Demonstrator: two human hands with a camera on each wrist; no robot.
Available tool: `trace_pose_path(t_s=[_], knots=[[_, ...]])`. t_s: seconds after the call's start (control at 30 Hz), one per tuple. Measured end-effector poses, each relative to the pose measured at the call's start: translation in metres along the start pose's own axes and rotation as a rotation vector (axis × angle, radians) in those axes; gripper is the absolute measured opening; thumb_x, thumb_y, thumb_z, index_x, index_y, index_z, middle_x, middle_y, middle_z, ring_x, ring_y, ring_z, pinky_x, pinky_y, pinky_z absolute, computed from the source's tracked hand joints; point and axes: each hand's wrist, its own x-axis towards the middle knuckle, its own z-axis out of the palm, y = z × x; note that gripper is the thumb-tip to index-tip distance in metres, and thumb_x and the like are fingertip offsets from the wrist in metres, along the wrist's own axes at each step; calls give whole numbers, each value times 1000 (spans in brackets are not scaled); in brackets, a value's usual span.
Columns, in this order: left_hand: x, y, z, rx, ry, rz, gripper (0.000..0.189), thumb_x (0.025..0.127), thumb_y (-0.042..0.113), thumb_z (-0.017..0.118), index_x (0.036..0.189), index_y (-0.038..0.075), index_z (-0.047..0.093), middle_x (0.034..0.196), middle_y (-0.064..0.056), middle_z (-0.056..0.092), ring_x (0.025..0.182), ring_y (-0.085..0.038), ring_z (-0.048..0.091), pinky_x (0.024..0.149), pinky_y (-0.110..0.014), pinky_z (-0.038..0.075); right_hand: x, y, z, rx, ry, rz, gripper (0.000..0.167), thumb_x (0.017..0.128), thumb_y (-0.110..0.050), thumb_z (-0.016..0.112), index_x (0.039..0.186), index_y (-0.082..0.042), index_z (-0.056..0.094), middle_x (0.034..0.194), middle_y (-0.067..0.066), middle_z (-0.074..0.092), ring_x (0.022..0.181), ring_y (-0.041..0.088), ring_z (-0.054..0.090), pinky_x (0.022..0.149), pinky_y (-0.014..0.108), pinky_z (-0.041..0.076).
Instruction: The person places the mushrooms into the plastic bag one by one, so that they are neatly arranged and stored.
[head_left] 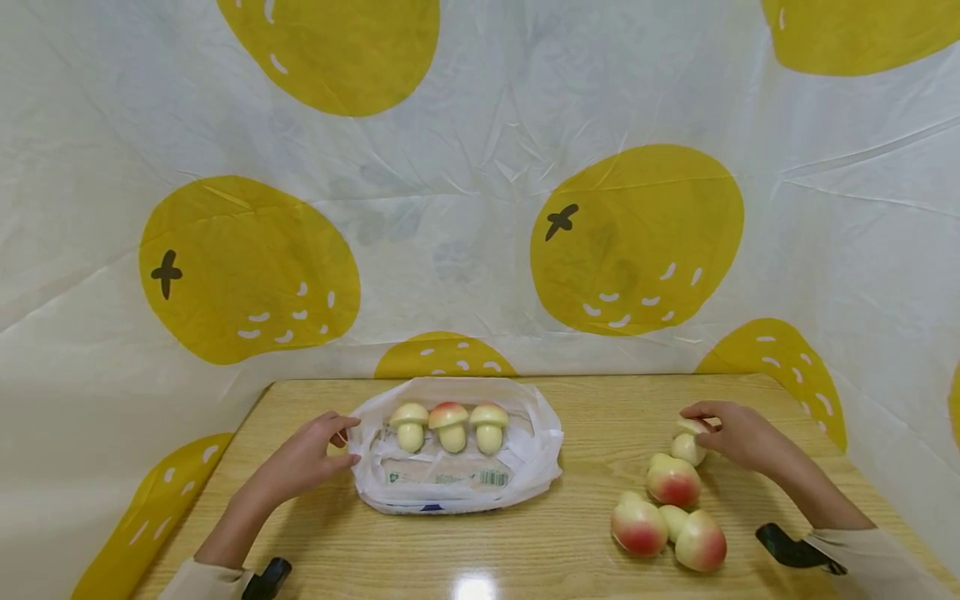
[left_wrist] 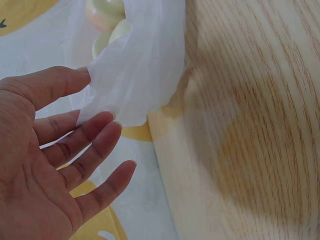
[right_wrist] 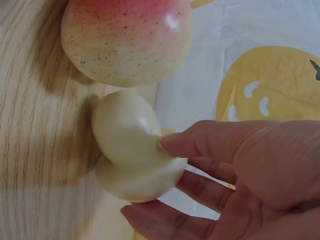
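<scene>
And the right hand (head_left: pixel 738 433) has its fingers closed round a pale mushroom (head_left: pixel 688 451), just beyond the red-and-yellow fruits (head_left: pixel 673 482) on the right of the bench (head_left: pixel 585 542). Across on the left, the left hand (head_left: pixel 306 458) spreads its fingers wide, tips touching the rim of a white plastic bag (head_left: pixel 546 442) cradling three mushrooms (head_left: pixel 452 439)! Look at that print: green recycling symbol (head_left: pixel 393 477), barcode (head_left: pixel 494 477), lettering too small to read.

Pale sheet (head_left: pixel 450 275), perhaps plastic, with yellow fruit prints (head_left: pixel 645 258), behind wooden table (head_left: pixel 607 417).
</scene>
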Motion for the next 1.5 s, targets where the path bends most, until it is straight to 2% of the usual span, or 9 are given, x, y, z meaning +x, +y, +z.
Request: trace_pose_path(t_s=[0.3, 0.47, 0.63, 0.83, 1.0, 1.2, 1.43, 1.5], knots=[[-1, -2, 1, 1, 4, 3, 52, 88, 17, 80, 130, -6, 63, 101, -1, 61, 93, -18, 61, 80, -39, 55, 3, 2, 1, 15, 2, 6, 46, 88, -13, 79, 123, 13, 64, 118, 33, 65, 97, 47, 68, 81, 55, 56], [-1, -2, 1, -1, 7, 7, 51, 88, 16, 80, 130, -7, 63, 101, -1, 61, 93, -19, 61, 80, -40, 55, 6, 2, 2, -20, -4, 9, 52, 86, -19, 80, 125, 12, 64, 117, 31, 66, 105, 49, 64, 86, 60, 52], [-1, -3, 1, 3, 6, 9, 52, 88, 17, 80, 131, -6, 63, 100, 1, 60, 93, -19, 61, 80, -39, 55, 11, 4, 4, -29, -48, 12, 56, 88, -25, 79, 130, 9, 62, 113, 26, 67, 101, 43, 62, 80, 53, 52], [-1, -4, 2, 3, 4, 11, 52, 88, 17, 80, 131, -6, 63, 99, 2, 60, 93, -19, 61, 80, -39, 55, 14, 3, 5, -48, -38, 35, 63, 86, -28, 80, 131, 12, 60, 116, 30, 67, 108, 51, 61, 86, 61, 50], [-2, -4, 2, 1, 2, 10, 52, 88, 17, 80, 131, -6, 63, 98, 2, 59, 94, -20, 62, 81, -40, 55, 16, 1, 7, -34, -47, 48, 64, 86, -27, 80, 131, 13, 59, 119, 33, 65, 106, 47, 64, 87, 60, 51], [0, -3, 1, 11, 6, 8, 52, 88, 17, 80, 131, -6, 63, 99, 1, 60, 94, -19, 62, 81, -39, 56, 20, -1, 10, -7, -60, 43, 59, 86, -23, 79, 129, 13, 59, 121, 34, 63, 105, 44, 63, 83, 54, 54], [0, -2, 2, 8, 5, 2, 51, 88, 16, 80, 130, -6, 63, 100, 1, 60, 94, -18, 61, 80, -37, 55, 21, -4, 12, 72, -94, 70, 59, 87, -19, 77, 132, 12, 56, 118, 34, 62, 95, 35, 63, 71, 38, 51], [0, -2, 2, 4, 3, -3, 51, 88, 16, 80, 130, -6, 63, 100, 1, 60, 94, -18, 61, 80, -37, 55, 21, -4, 12, 91, -96, 74, 58, 87, -19, 77, 132, 11, 56, 119, 35, 62, 99, 38, 62, 71, 38, 51]])
